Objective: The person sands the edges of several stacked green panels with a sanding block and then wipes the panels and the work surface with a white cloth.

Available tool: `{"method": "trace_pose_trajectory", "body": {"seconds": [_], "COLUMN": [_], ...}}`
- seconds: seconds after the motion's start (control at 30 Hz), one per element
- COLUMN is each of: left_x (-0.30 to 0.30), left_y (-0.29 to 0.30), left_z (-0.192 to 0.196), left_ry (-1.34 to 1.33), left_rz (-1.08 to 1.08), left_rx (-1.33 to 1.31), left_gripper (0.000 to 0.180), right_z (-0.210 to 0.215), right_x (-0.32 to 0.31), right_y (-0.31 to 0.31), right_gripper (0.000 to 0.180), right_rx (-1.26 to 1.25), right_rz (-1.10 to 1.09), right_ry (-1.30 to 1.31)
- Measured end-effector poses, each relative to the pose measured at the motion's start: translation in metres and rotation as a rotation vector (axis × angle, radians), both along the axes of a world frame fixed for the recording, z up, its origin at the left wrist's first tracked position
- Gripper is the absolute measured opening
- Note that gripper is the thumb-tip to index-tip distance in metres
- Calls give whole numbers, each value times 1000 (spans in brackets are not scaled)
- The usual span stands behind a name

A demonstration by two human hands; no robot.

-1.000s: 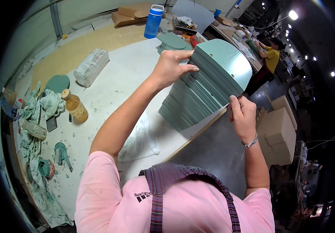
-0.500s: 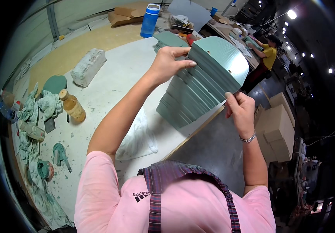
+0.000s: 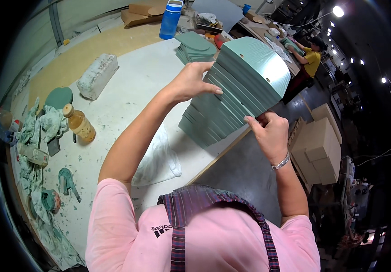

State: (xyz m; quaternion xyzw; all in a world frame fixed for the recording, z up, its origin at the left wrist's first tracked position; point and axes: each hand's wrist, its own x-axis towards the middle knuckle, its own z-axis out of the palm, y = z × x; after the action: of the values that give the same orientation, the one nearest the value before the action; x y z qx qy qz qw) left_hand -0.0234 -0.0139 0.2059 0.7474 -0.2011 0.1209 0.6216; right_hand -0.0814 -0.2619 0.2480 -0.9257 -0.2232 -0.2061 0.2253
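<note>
I hold a thick stack of green arch-shaped boards (image 3: 236,90), tilted on edge over the white worktable (image 3: 141,86). My left hand (image 3: 191,81) grips the stack's upper left side with fingers curled over its edges. At the lower right edge, my right hand (image 3: 270,133) pinches the stack between thumb and fingers; a bracelet is on that wrist. A white cloth (image 3: 159,158) lies on the table just under my left forearm.
A second pile of green boards (image 3: 194,45) and a blue bottle (image 3: 170,19) stand at the table's far end. A white block (image 3: 96,76), an amber bottle (image 3: 80,123) and green-stained rags (image 3: 46,131) lie left. Cardboard boxes (image 3: 318,145) sit right; a person in yellow (image 3: 311,61) works beyond.
The stack has tipped and lifted slightly. My right hand slid a little along its lower right edge; the left hand keeps its hold.
</note>
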Motion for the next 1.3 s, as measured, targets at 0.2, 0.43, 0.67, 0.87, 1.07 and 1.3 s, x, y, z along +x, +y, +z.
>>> {"method": "trace_pose_trajectory", "body": {"seconds": [0.2,0.43,0.67,0.87,1.07,1.3], "left_x": [-1,2,2,2,1,4], "left_y": [5,3,2,7,7,8], "left_z": [4,-1,-1,12,15,15], "left_ry": [4,36,-119,-118,-121,-78], "left_rz": [23,-7,43,-37,-21,-20], "left_rx": [33,-32,-77,-60,-154,-81], "left_gripper": [45,47,57,62,59,59], "right_z": [-7,-11,-5,0,5,6], "right_x": [0,2,3,6,8,7], "right_y": [6,2,-5,-7,-12,-3], "right_gripper": [31,28,27,29,23,19], "right_rx": [94,209,285,258,277,258], "right_rz": [30,42,75,119,113,116], "right_ry": [-35,88,116,103,147,81]}}
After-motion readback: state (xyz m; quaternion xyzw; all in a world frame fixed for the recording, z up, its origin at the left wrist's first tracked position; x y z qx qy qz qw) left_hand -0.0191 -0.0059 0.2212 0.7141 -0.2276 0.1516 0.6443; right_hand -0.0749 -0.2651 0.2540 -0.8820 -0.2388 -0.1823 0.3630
